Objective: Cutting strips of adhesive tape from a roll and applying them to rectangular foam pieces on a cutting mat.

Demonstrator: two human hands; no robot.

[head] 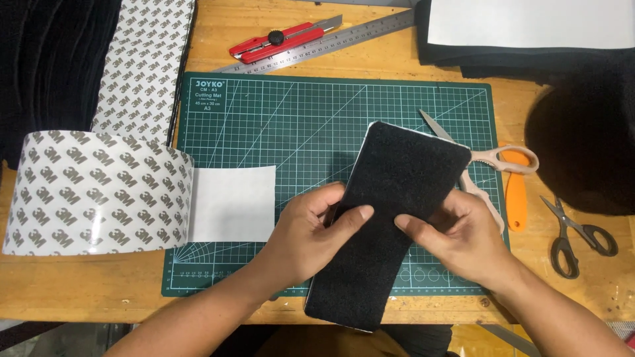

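Two hands, one black felt strip

Wooden table under green cutting mat, steel ruler, black scissors.

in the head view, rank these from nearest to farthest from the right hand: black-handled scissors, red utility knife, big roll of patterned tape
Measured from the right hand:
1. Black-handled scissors, just to its right on the bare wood.
2. Red utility knife, up at the far edge, above the cutting mat.
3. Big roll of patterned tape, at the far left, beyond the left hand.
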